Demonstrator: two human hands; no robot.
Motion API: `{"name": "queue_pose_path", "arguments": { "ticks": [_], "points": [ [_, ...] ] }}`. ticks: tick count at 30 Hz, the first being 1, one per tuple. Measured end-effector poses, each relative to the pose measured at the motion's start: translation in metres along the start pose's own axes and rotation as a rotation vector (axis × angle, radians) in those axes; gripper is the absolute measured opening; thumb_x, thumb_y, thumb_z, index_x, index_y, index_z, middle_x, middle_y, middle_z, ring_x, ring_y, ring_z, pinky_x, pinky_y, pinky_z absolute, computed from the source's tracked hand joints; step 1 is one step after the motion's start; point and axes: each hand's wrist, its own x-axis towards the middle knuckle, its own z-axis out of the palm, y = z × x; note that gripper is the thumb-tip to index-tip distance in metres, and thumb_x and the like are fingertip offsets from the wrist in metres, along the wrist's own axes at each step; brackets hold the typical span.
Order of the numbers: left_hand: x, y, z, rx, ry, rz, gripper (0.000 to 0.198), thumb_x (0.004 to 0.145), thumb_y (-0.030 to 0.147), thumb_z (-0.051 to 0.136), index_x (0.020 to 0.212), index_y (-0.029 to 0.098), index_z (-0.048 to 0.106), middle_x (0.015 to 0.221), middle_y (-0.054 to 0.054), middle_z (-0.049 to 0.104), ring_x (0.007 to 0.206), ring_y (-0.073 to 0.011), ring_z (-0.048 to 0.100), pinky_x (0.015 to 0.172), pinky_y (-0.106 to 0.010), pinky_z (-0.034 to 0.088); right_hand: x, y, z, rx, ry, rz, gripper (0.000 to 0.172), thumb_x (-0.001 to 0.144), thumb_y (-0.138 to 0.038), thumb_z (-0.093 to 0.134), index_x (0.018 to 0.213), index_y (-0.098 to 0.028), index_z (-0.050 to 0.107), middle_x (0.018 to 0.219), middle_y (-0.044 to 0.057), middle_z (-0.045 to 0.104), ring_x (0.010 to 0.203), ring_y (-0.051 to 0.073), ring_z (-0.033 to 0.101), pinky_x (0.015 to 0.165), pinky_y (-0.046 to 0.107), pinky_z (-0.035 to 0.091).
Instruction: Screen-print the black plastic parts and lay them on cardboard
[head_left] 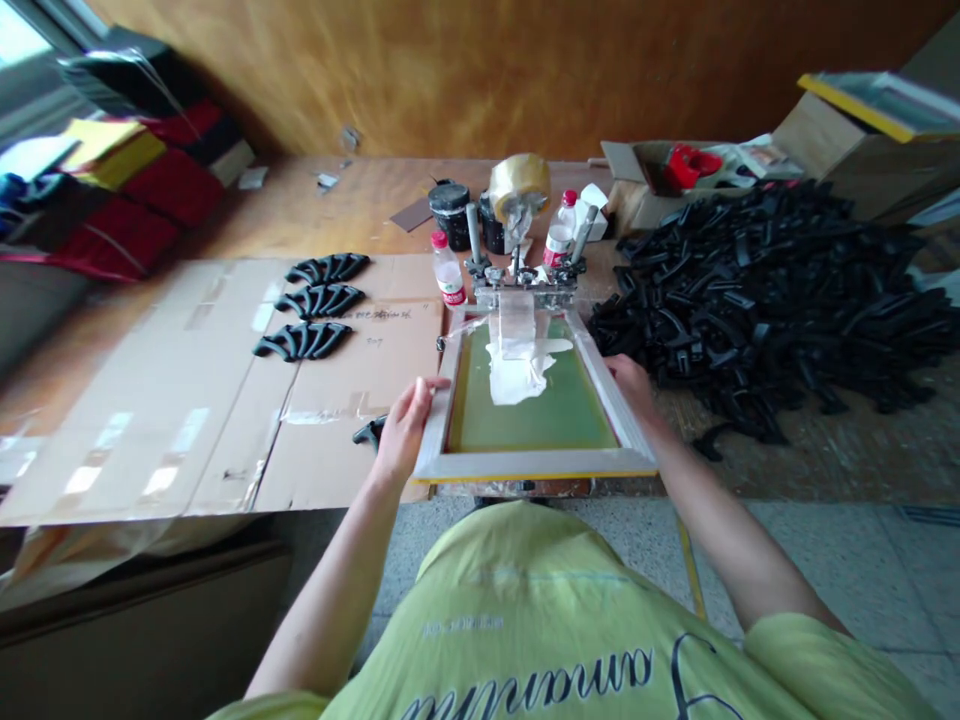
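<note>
A screen-printing frame (540, 464) with a green mesh lies in front of me, tilted a little, its far edge at a metal clamp (525, 292). White ink (517, 378) is spread over the upper mesh, beneath a squeegee covered in clear tape. My left hand (401, 432) grips the frame's left side, thumb and fingers closed at the edge. On the opposite side my right hand (631, 388) holds the frame's right edge, its fingers partly hidden. Just left of my left hand a black curved plastic part (367, 432) shows partly; I cannot tell whether the hand touches it.
Three rows of black curved parts (304, 340) lie on cardboard (187, 400) at left. A large heap of similar parts (750, 300) covers the right. Behind the clamp stand red-capped bottles (448, 270), a black ink tub (450, 212) and a tape roll (519, 180).
</note>
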Motion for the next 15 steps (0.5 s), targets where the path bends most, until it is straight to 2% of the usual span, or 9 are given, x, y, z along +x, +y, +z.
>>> {"name": "queue_pose_path", "arguments": {
  "ticks": [1,3,6,8,10,12,13,15],
  "points": [
    [-0.005,-0.018,0.001,0.001,-0.037,-0.064,0.060,0.086,0.068,0.053,0.119,0.020,0.066,0.075,-0.001,0.064,0.063,-0.0135,0.057,0.055,-0.024,0.043,0.011,0.003,-0.006,-0.006,0.026,0.041,0.035,0.095,-0.015,0.040,0.095,-0.010,0.075,0.082,0.007,0.070,0.067,0.016,0.063,0.068,0.029,0.057],
    [-0.008,-0.052,0.005,-0.020,-0.081,-0.155,0.070,0.080,0.063,0.064,0.135,0.021,0.057,0.078,0.000,0.066,0.064,-0.0137,0.059,0.057,-0.023,0.044,0.033,-0.005,-0.010,0.006,0.058,0.062,0.030,0.091,-0.018,0.054,0.115,-0.015,0.071,0.105,0.011,0.069,0.082,0.020,0.066,0.079,0.035,0.056],
    [-0.001,-0.090,0.012,-0.001,-0.084,-0.211,0.086,0.075,0.060,0.068,0.147,0.019,0.045,0.080,-0.001,0.068,0.066,-0.0141,0.060,0.058,-0.023,0.044,0.061,-0.048,0.001,0.005,-0.010,-0.111,0.055,0.083,-0.024,0.071,0.135,-0.018,0.057,0.134,0.013,0.056,0.109,0.025,0.060,0.095,0.041,0.051],
    [0.006,-0.104,0.014,0.044,-0.085,-0.220,0.083,0.077,0.061,0.066,0.146,0.019,0.047,0.079,-0.001,0.068,0.064,-0.0138,0.060,0.055,-0.022,0.043,0.067,-0.079,0.015,-0.045,-0.117,-0.219,0.055,0.080,-0.024,0.076,0.131,-0.017,0.058,0.131,0.014,0.056,0.114,0.029,0.056,0.097,0.044,0.049],
    [0.011,-0.110,0.013,0.084,-0.098,-0.234,0.079,0.079,0.062,0.063,0.144,0.020,0.049,0.080,-0.002,0.070,0.061,-0.0133,0.059,0.052,-0.021,0.042,0.060,-0.100,0.028,-0.081,-0.273,-0.266,0.036,0.082,-0.022,0.073,0.117,-0.016,0.063,0.115,0.013,0.064,0.107,0.028,0.057,0.091,0.042,0.049],
    [0.012,-0.111,0.011,0.110,-0.108,-0.253,0.077,0.079,0.063,0.063,0.142,0.020,0.052,0.083,-0.003,0.071,0.061,-0.0135,0.060,0.051,-0.021,0.042,0.041,-0.107,0.035,-0.109,-0.409,-0.300,0.014,0.088,-0.017,0.062,0.102,-0.016,0.066,0.100,0.011,0.067,0.097,0.026,0.059,0.084,0.037,0.048],
    [0.012,-0.111,0.010,0.112,-0.112,-0.260,0.076,0.079,0.063,0.063,0.141,0.020,0.053,0.084,-0.004,0.071,0.062,-0.0138,0.060,0.051,-0.022,0.042,0.030,-0.106,0.036,-0.122,-0.455,-0.331,0.013,0.091,-0.014,0.057,0.099,-0.017,0.067,0.096,0.010,0.068,0.094,0.024,0.060,0.081,0.035,0.047],
    [0.011,-0.110,0.010,0.101,-0.116,-0.267,0.075,0.079,0.064,0.062,0.139,0.020,0.054,0.085,-0.004,0.072,0.064,-0.0146,0.062,0.051,-0.022,0.043,0.009,-0.099,0.030,-0.136,-0.511,-0.429,0.022,0.092,-0.009,0.049,0.097,-0.017,0.068,0.096,0.009,0.069,0.091,0.022,0.061,0.077,0.031,0.045]
  ]
}}
